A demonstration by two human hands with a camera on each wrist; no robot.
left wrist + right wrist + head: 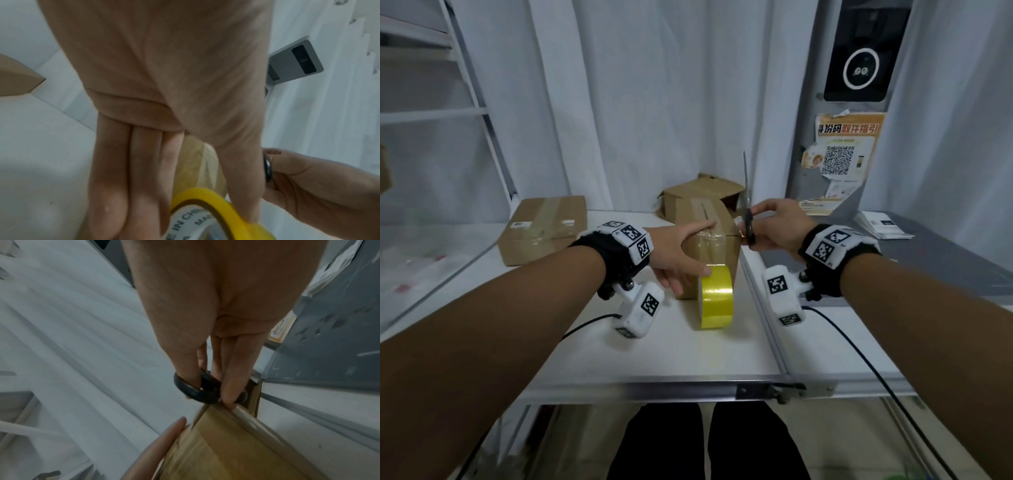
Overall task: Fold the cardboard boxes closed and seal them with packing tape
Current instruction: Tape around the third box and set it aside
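Head view, left hand (677, 253): fingers straight, spread over the near end of the middle box (709, 236), thumb up on top, fingers down the front face beside the tape roll (716, 297); it presses, it does not clasp.
Right hand (774, 228): thumb and fingers through the dark handles of the scissors (747, 205), blade pointing up, at the box's right top edge.
Tape roll: yellow, standing on edge on the white table (688, 353), touching the box front.
Done: the middle box looks folded shut, with clear tape glinting across its top and front; the flat box (543, 229) at the left already carries a tape strip.
Left, as I judge it: cutting the strip free from the roll, then the crumpled box (702, 193) behind, whose flaps look open.
Hard to make out: the strip between roll and box is not clearly visible; whether the blades are apart cannot be told.
Left wrist view: palm fills most of it; only the roll's rim (216, 204) shows.
Right wrist view: the handles (197, 391) show, the blades are hidden.
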